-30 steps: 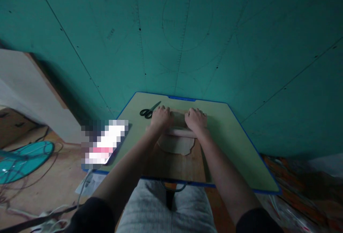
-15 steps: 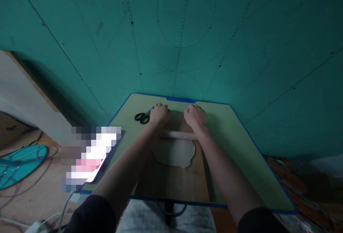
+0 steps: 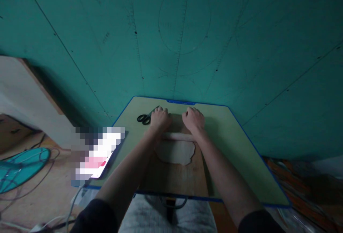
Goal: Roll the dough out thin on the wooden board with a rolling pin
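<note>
Both fists are near the far end of a wooden board. My left hand is closed, knuckles up, over the board's far left side. My right hand is closed in the same way at the far right side. What lies under the curled fingers is hidden. A pale rolling pin lies crosswise beneath my wrists, its ends covered by my arms. Just nearer to me, a flat, uneven sheet of dough spreads on the board. Black-handled scissors touch or nearly touch my left hand; their blades run behind it.
The board rests on a pale table with a blue rim. A tablet-like lit screen, partly pixelated, stands at the left edge with a cable below. Behind the table rises a green wall. A white panel leans at left.
The whole view has shifted slightly. Both hands stay closed at the board's far end, and the rolling pin and dough keep nearly the same places on it.
</note>
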